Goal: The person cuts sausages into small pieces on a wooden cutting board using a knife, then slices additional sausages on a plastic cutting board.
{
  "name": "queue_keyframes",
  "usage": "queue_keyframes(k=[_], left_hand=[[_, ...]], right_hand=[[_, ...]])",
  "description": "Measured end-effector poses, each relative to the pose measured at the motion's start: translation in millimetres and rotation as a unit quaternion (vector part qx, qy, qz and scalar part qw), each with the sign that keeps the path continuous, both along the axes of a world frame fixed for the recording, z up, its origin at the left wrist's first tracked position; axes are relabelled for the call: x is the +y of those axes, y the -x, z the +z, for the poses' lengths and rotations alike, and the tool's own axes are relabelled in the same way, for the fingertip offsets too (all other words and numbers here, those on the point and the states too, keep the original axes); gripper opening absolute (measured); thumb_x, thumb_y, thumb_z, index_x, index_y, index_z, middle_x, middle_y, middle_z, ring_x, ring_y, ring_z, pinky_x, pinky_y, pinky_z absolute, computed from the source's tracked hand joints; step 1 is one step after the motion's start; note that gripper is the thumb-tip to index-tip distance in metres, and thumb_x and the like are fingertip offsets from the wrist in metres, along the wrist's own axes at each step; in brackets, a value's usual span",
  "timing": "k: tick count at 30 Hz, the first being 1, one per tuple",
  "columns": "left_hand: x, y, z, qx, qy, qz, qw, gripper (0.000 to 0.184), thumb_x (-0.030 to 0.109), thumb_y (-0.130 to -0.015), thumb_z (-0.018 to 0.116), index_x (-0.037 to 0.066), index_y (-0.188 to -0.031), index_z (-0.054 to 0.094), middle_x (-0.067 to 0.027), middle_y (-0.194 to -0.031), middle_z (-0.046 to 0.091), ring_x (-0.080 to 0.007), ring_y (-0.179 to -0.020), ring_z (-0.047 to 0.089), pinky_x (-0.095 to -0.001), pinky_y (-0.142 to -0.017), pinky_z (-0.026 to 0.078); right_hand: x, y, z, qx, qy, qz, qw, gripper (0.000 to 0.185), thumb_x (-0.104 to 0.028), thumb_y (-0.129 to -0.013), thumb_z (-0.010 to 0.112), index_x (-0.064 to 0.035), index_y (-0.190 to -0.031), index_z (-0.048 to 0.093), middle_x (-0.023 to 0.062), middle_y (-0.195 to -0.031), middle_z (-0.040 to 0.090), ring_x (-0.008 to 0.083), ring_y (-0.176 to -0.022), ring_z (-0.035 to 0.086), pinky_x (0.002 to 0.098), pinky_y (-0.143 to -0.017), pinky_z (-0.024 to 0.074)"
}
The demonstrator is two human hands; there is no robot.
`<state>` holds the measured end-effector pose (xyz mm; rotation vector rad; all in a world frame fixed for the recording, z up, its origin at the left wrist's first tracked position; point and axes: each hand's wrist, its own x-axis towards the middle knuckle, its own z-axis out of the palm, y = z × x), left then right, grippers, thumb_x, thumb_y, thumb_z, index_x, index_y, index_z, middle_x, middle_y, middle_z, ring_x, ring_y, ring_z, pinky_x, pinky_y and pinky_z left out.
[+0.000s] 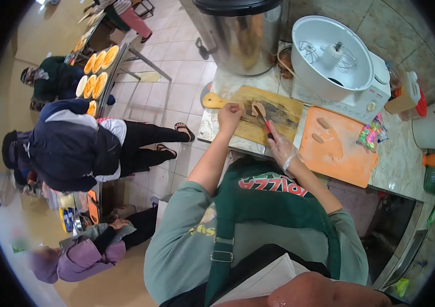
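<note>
A wooden cutting board point(279, 134) with a dark, worn surface lies on the counter. On it is a small piece of pale brown food point(259, 108), with a knife point(262, 116) across it. My right hand point(285, 149), in a clear plastic glove, is closed on the knife's red and black handle. At the left part of the board, my left hand point(231, 113) has its fingers curled together, apart from the food; what they hold, if anything, is too small to tell. Two brown oval pieces point(323, 123) lie on an orange board point(325, 163) to the right.
A white mixer bowl point(332, 56) and a large metal container point(248, 43) stand behind the boards. At right are a colourful packet point(372, 134) and a plastic bottle point(405, 97). Several people are at the left, near a table with orange-topped food point(95, 86).
</note>
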<state>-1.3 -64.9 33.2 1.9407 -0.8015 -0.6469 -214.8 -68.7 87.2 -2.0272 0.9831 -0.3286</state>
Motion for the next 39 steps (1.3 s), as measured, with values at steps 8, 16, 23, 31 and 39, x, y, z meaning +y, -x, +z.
queue_keyframes(k=[8, 16, 23, 31, 39], left_hand=[[2.5, 3.9, -20.1, 0.060, 0.035, 0.065, 0.995, 0.025, 0.014, -0.062, 0.067, -0.002, -0.081, 0.060, -0.0107, -0.068, 0.062, -0.0171, -0.062, 0.061, -0.0267, -0.058, 0.048], [5.4, 6.8, -4.5, 0.042, 0.006, 0.063, 0.997, 0.025, 0.013, -0.061, 0.066, -0.002, -0.079, 0.060, -0.0107, -0.070, 0.063, -0.0179, -0.062, 0.061, -0.0275, -0.060, 0.048], [14.0, 4.3, -2.1, 0.009, -0.001, 0.018, 1.000, 0.019, 0.014, -0.061, 0.067, -0.002, -0.072, 0.063, -0.0116, -0.066, 0.062, -0.0186, -0.061, 0.060, -0.0284, -0.058, 0.046], [13.6, 0.4, -5.8, 0.030, -0.002, 0.019, 0.999, 0.018, 0.017, -0.061, 0.069, 0.001, -0.069, 0.065, -0.0126, -0.065, 0.062, -0.0213, -0.060, 0.061, -0.0302, -0.059, 0.046], [12.3, -1.3, 4.3, 0.029, -0.016, -0.002, 0.999, 0.021, 0.016, -0.063, 0.067, -0.003, -0.071, 0.064, -0.0130, -0.065, 0.062, -0.0174, -0.059, 0.060, -0.0286, -0.056, 0.045]], right_hand=[[-0.6, -47.6, -20.9, 0.029, 0.013, 0.017, 0.999, 0.055, -0.012, -0.082, 0.041, -0.0194, -0.133, 0.020, 0.0283, -0.103, 0.050, 0.0421, -0.095, 0.048, 0.0443, -0.082, 0.0380], [-1.8, -56.0, -26.4, 0.123, -0.009, 0.028, 0.992, 0.055, -0.010, -0.083, 0.040, -0.0202, -0.133, 0.020, 0.0270, -0.102, 0.051, 0.0399, -0.093, 0.051, 0.0425, -0.081, 0.0391], [-7.9, -78.9, -7.0, 0.136, 0.013, 0.044, 0.990, 0.057, -0.005, -0.081, 0.041, -0.0145, -0.133, 0.019, 0.0277, -0.090, 0.055, 0.0399, -0.082, 0.054, 0.0420, -0.073, 0.0417], [21.0, -51.1, -1.9, 0.225, -0.032, 0.037, 0.973, 0.057, -0.009, -0.083, 0.039, -0.0173, -0.134, 0.013, 0.0281, -0.077, 0.055, 0.0403, -0.072, 0.056, 0.0452, -0.063, 0.0421], [33.2, -34.5, 4.6, 0.200, -0.019, -0.005, 0.980, 0.060, -0.012, -0.084, 0.040, -0.0208, -0.135, 0.009, 0.0283, -0.081, 0.056, 0.0402, -0.077, 0.056, 0.0446, -0.068, 0.0419]])
